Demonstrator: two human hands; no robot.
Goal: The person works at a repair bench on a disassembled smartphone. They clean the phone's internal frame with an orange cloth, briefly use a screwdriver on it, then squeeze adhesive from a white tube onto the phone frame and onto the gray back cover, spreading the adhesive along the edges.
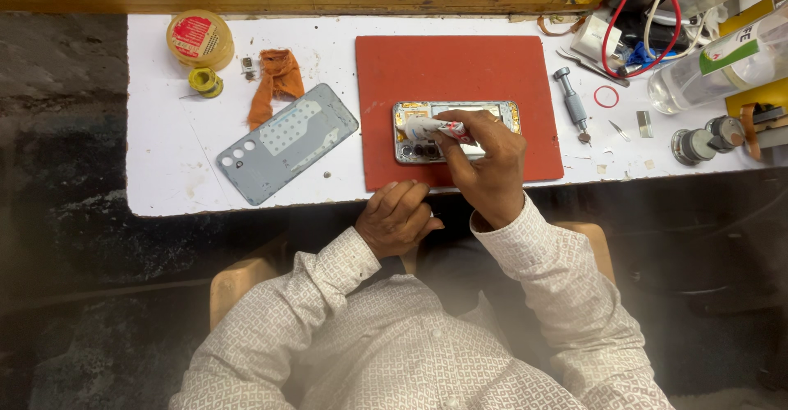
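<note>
The phone [456,131] lies face down on the red mat [410,73], near the mat's front edge, with its back taken off so that the metal frame, the inner parts and the camera cluster at its left end show. The right hand [484,160] is over it, fingers closed around a small white tube [428,128] with red marking, whose tip is at the phone's left half, just above the cameras; what comes out of the tube, if anything, is too small to tell. The left hand [396,217] rests at the table's [164,172] front edge just below the mat, fingers loosely curled and holding nothing. The grey back cover [287,143] lies inside up to the left of the mat, well apart from the phone, so the opening is done while the closing up appears to be left. Beside the cover are an orange cloth [275,82], a small yellow roll [205,82] and a round yellow tin [199,39]. To the right of the mat lie a screwdriver [572,102], a red ring [607,96], tweezers [593,64] and a clear bottle [722,65], with red and white cables [648,16] behind.
</note>
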